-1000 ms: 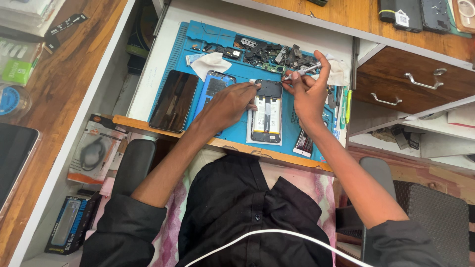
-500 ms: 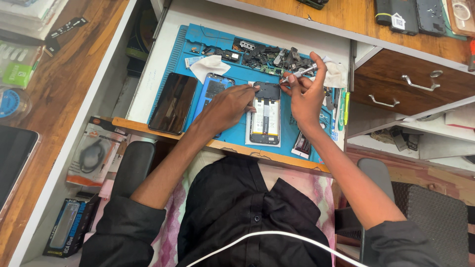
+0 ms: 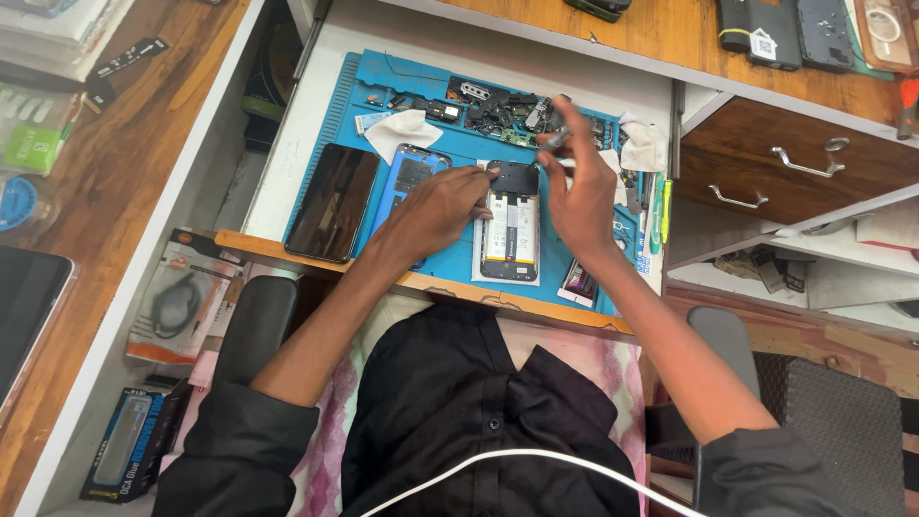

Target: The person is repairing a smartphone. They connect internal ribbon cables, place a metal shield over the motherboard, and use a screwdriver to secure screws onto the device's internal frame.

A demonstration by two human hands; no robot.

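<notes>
An opened phone (image 3: 509,225), its back removed and battery exposed, was laid on the blue mat (image 3: 450,144). Its upper edge was touched by the loosely curled left hand (image 3: 442,206). A thin tool, possibly a screwdriver (image 3: 557,139), was pinched by the right hand (image 3: 579,196).

The person wore a black button-front shirt (image 3: 479,402) with a collar, its small dark buttons running down the middle. Both sleeves were rolled up past the elbows, bunched in thick folds and leaving the forearms bare. A thin white cable (image 3: 536,458) arched across the chest. Pink-and-white patterned cloth (image 3: 330,431) covered the lap. The left hand (image 3: 436,206) and right hand (image 3: 579,196) were bare, without gloves.
</notes>
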